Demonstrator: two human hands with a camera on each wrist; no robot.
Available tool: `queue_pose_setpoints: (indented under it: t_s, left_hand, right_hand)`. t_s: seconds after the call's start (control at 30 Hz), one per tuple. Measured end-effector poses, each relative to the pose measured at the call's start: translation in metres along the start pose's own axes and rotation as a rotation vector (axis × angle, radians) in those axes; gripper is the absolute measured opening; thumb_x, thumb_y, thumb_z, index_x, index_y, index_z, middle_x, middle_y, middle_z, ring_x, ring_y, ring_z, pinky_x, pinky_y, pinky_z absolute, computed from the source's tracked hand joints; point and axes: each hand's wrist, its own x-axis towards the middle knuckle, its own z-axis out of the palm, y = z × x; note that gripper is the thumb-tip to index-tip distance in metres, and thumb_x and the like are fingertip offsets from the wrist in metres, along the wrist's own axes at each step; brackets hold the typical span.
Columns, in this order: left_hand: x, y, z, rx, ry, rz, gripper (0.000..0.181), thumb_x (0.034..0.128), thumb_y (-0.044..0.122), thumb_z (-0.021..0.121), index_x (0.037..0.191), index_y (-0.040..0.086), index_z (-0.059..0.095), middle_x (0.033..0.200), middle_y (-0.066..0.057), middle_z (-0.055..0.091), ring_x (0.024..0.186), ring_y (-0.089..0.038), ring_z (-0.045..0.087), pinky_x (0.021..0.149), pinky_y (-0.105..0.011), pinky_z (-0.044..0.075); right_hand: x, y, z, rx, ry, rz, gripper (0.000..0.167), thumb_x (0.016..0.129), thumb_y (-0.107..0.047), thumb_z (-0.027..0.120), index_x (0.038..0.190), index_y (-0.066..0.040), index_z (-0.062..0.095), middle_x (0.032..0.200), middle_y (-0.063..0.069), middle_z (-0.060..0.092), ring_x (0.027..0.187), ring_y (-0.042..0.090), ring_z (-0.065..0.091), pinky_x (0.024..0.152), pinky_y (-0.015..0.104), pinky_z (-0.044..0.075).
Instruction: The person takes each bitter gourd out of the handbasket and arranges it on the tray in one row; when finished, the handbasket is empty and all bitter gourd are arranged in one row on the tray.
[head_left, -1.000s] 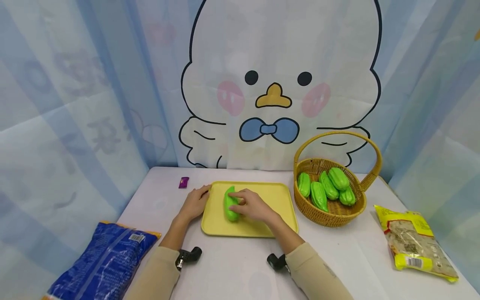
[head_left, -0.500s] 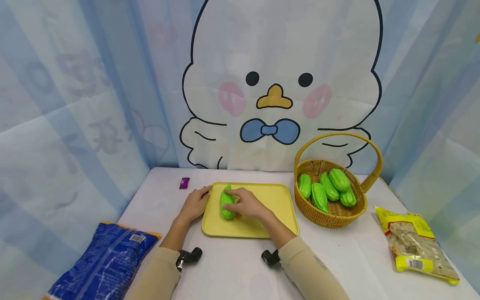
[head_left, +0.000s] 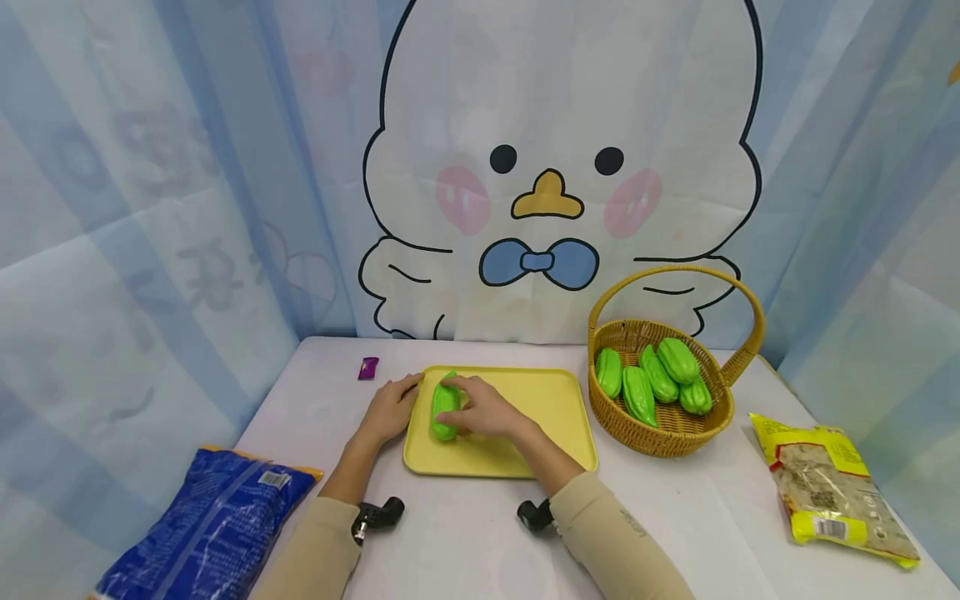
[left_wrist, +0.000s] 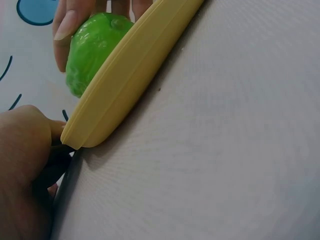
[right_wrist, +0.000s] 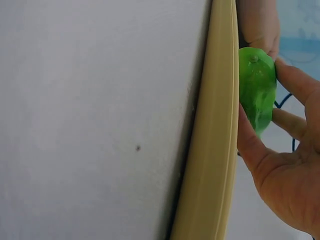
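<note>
Right hand [head_left: 486,410] pinching glossy green ridged elongated vegetable [head_left: 444,402] on yellow rectangular tray [head_left: 551,417], long axis running near-to-far, lying between hands, right nearer; left hand [head_left: 390,408] touching tray's left rim, finger curl unclear.

I'm counting live from my end: two hands in play, a left hand [head_left: 392,410] and a right hand [head_left: 489,410]! One yellow tray [head_left: 532,433], and I make it one loose green vegetable [head_left: 443,402] there, plus five basket vegetables [head_left: 639,396] in one wicker basket [head_left: 652,438]. Six greens, folks! Two bags, one blue bag [head_left: 210,525], one yellow bag [head_left: 832,490]; one purple packet [head_left: 367,367]; two black wrist devices [head_left: 384,512]; and one tabletop [head_left: 457,542].
</note>
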Motion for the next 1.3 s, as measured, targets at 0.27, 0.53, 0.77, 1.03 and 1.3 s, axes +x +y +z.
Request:
queue_pose_setpoints:
  t_s: [0.27, 0.53, 0.77, 1.03, 1.3]
  left_hand:
    - [0.0, 0.0, 0.0, -0.004, -0.002, -0.004, 0.042, 0.1104, 0.015, 0.046, 0.15, 0.0, 0.054, 0.153, -0.022, 0.053, 0.148, -0.037, 0.046, 0.132, -0.054, 0.018]
    - [-0.001, 0.002, -0.001, -0.014, -0.001, -0.011, 0.042, 0.1105, 0.015, 0.046, 0.15, 0.0, 0.054, 0.153, -0.022, 0.053, 0.148, -0.036, 0.046, 0.133, -0.054, 0.017]
    - [-0.001, 0.003, -0.001, -0.01, 0.0, -0.007, 0.042, 0.1106, 0.015, 0.046, 0.149, 0.0, 0.054, 0.153, -0.022, 0.053, 0.147, -0.037, 0.046, 0.132, -0.055, 0.018]
    - [-0.002, 0.004, -0.001, -0.006, -0.001, -0.011, 0.043, 0.1104, 0.015, 0.046, 0.15, -0.001, 0.053, 0.154, -0.023, 0.052, 0.148, -0.037, 0.046, 0.132, -0.054, 0.018]
    - [-0.002, 0.005, 0.0, -0.011, -0.005, -0.026, 0.043, 0.1108, 0.016, 0.045, 0.15, 0.001, 0.053, 0.155, -0.022, 0.051, 0.148, -0.037, 0.045, 0.132, -0.053, 0.018]
  right_hand:
    - [0.005, -0.001, 0.005, -0.043, -0.004, -0.008, 0.069, 0.098, -0.036, 0.073, 0.157, -0.014, 0.045, 0.147, 0.022, 0.045, 0.072, 0.02, 0.071, 0.062, 0.025, 0.055]
    - [0.01, -0.002, 0.008, -0.048, 0.007, -0.009, 0.069, 0.099, -0.037, 0.073, 0.157, -0.013, 0.045, 0.147, 0.022, 0.045, 0.069, 0.017, 0.07, 0.064, 0.026, 0.055]
    - [0.01, -0.002, 0.01, -0.08, 0.025, -0.004, 0.07, 0.1, -0.041, 0.07, 0.159, -0.015, 0.044, 0.147, 0.021, 0.046, 0.074, 0.016, 0.065, 0.069, 0.028, 0.057]
    - [0.003, -0.004, 0.006, -0.096, 0.049, -0.007, 0.071, 0.1, -0.045, 0.069, 0.16, -0.018, 0.043, 0.157, 0.021, 0.039, 0.094, 0.019, 0.06, 0.082, 0.032, 0.056]
    - [-0.016, -0.017, -0.012, -0.136, 0.112, -0.086, 0.067, 0.101, -0.042, 0.068, 0.159, -0.019, 0.044, 0.155, 0.014, 0.045, 0.115, 0.03, 0.06, 0.088, 0.038, 0.057]
